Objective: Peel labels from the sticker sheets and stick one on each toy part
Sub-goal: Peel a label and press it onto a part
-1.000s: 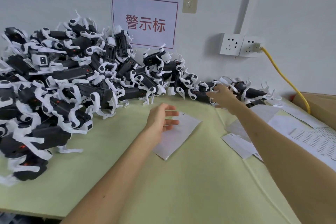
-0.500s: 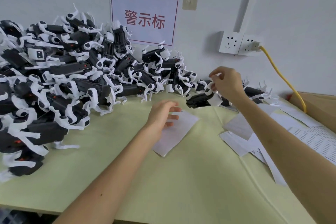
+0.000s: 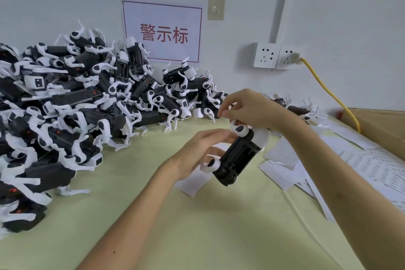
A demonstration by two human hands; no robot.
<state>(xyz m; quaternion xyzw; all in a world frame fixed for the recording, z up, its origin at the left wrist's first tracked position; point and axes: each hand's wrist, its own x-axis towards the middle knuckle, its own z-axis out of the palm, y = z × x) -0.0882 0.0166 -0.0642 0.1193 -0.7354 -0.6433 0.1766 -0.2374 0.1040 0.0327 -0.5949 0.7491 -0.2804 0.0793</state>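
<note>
Gripping the toy part [image 3: 237, 156] by its white upper end, right hand [image 3: 248, 109] curled round it, tilting it above the green table mat [image 3: 197, 226] near the pile of toy parts [image 3: 76, 105]. Keeping the left hand [image 3: 200, 152] nearly flat, empty as far as visible, beside it over a sticker sheet [image 3: 191, 185]. Likely presenting the part for labelling; next needing one label peeled and pressed on. Hard black plastic shell, rounded white joints, thin flat paper.

The wall sign [image 3: 162, 31] reads 警示标 in red; sheet print seems illegible.
</note>
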